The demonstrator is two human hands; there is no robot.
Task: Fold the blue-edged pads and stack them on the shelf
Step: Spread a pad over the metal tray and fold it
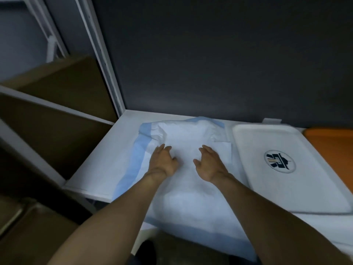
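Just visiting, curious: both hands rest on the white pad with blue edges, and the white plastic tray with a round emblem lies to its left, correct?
Not quite: the head view shows the white plastic tray lying to the right of the white blue-edged pad, not its left. The left hand and right hand do rest on the pad.

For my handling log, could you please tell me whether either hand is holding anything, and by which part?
Nothing is gripped: the left hand and the right hand both rest open and flat on the middle of the blue-edged pad.
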